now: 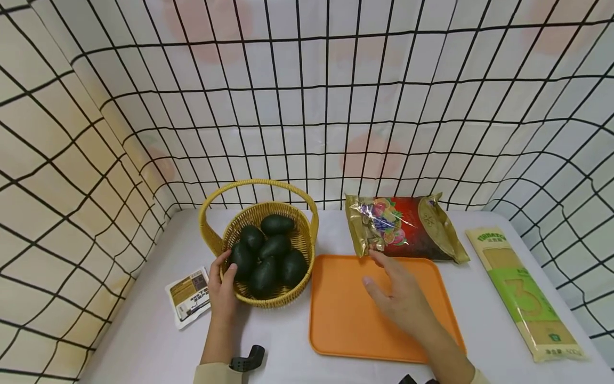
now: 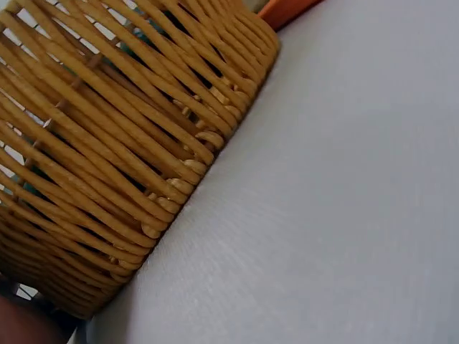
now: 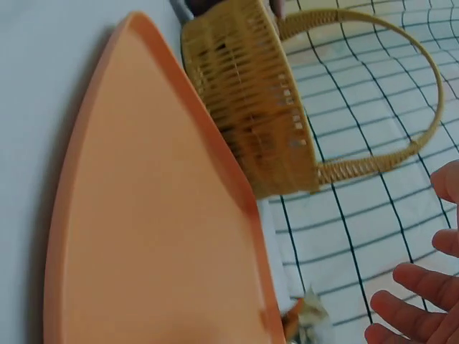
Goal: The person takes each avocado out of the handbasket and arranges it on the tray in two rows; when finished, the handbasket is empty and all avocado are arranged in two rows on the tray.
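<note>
A yellow wicker basket (image 1: 274, 303) with a tall hoop handle holds several dark green avocados (image 1: 275, 247). My left hand (image 1: 223, 293) holds the basket's left rim, with thumb and fingertips close to the nearest avocado. The left wrist view shows the basket's woven side (image 2: 115, 129) close up; most of that hand is out of frame there. Over the orange tray (image 1: 345, 314), my right hand (image 1: 405, 298) hovers with its fingers spread and nothing in it. Its fingers (image 3: 423, 287) show at the right edge of the right wrist view, apart from the basket.
A red and gold bag (image 1: 403, 226) with fruit pictures lies behind the tray. To the right is a long pack of noodles (image 1: 525, 293) with a green label. A small white and brown packet (image 1: 189, 296) lies left of the basket. Black grid netting (image 1: 326, 106) encloses the table.
</note>
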`<state>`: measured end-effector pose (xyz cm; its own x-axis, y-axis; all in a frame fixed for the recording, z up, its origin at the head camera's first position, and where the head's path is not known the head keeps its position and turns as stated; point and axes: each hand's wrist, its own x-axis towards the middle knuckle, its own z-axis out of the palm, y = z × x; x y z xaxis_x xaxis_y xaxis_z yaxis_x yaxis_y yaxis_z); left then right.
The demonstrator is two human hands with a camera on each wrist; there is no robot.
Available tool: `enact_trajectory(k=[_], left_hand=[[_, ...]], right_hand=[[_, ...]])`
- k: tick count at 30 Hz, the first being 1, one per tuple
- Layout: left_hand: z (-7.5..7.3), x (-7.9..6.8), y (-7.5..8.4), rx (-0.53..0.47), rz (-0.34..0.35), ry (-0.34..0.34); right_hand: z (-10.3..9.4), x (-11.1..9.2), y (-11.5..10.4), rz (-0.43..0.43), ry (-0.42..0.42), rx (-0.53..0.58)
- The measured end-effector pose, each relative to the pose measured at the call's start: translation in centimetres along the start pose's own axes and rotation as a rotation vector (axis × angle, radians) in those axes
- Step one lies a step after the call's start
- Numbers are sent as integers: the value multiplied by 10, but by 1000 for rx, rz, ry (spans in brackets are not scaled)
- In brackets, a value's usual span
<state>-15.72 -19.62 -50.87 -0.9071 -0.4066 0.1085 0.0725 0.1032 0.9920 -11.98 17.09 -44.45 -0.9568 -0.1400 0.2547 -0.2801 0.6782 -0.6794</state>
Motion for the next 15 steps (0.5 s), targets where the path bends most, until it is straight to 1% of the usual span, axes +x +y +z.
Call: enact_trajectory(k=[4, 6, 8, 12, 15], left_hand=[[1, -1, -3, -29, -13, 9], [1, -2, -3, -46, -22, 11], [1, -2, -3, -69, -31, 16], [2, -2, -5, -112, -25, 29], [3, -1, -8, -111, -17, 42]], right_hand=[[14, 4, -6, -43, 21, 36], [21, 5, -10, -61, 17, 66], [27, 7, -15, -67, -1, 99], [39, 10, -28, -73, -40, 156], [47, 14, -39, -86, -66, 175]])
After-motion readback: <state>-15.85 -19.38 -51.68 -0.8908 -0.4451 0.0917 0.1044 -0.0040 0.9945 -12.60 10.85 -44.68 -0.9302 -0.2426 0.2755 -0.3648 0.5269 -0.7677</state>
